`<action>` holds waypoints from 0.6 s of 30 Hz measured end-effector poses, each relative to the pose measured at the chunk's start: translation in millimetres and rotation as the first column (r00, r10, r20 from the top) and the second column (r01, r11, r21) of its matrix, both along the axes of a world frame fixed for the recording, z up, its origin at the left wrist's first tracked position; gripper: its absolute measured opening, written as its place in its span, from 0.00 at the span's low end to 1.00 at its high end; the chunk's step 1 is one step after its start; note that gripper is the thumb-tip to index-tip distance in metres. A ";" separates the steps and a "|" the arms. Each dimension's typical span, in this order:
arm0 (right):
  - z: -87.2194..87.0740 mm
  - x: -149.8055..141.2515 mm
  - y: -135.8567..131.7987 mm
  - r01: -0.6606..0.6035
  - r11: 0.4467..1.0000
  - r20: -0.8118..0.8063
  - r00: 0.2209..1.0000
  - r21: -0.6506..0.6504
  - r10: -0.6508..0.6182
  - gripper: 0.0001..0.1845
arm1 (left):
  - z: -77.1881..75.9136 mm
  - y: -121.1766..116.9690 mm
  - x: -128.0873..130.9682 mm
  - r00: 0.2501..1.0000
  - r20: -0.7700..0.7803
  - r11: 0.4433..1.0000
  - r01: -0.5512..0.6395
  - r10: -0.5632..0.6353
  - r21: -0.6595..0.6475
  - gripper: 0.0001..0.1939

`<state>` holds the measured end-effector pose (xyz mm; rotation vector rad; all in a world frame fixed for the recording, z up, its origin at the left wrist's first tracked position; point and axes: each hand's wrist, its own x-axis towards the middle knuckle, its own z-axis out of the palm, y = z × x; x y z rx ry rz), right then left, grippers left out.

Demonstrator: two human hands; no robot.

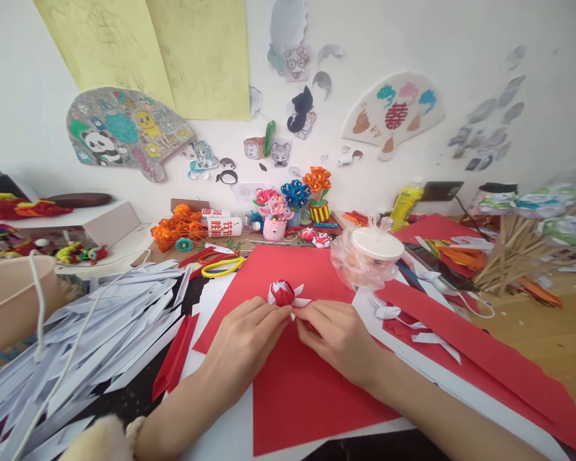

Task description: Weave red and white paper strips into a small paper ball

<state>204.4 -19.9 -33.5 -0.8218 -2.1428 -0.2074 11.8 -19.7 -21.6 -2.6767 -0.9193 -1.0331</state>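
A small woven paper ball [281, 292] in red and white sits just beyond my fingertips, over red paper. Pointed white paper ends [301, 296] stick out from its right side. My left hand [249, 333] is closed, its fingertips pinching the near side of the ball's paper. My right hand [338, 333] pinches there too, and the two hands' fingertips meet. A bit of white paper shows between them; the rest of what they grip is hidden. Under both hands lies a large red paper sheet [312, 410] on white sheets.
Many folded white paper strips [125, 320] cover the left side. Yellow-handled scissors [223, 266] lie beyond them. A lidded cup in plastic wrap [377, 246] stands behind my right hand. Red paper strips [484, 352] lie at right. Pipe-cleaner flower pots [276, 224] line the wall.
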 end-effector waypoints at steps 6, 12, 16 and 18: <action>-0.3 -1.0 -1.9 -0.021 0.999 -0.025 0.999 -0.027 0.020 0.10 | 2.4 -1.1 0.4 1.000 -0.020 0.998 0.007 -0.006 0.059 0.09; -2.1 -0.8 -0.2 -0.034 0.999 -0.043 0.999 -0.015 0.033 0.08 | 3.4 -1.2 1.4 1.000 0.003 0.999 0.025 -0.025 0.045 0.09; -2.0 -0.9 -0.3 -0.029 1.000 -0.043 0.999 -0.006 0.029 0.10 | 2.6 -1.5 0.9 0.999 0.001 0.998 0.033 -0.033 0.046 0.09; -1.7 -0.9 -0.7 -0.028 1.000 -0.038 0.999 -0.012 0.028 0.10 | 2.6 -1.9 1.3 0.999 0.002 0.999 0.032 -0.032 0.044 0.09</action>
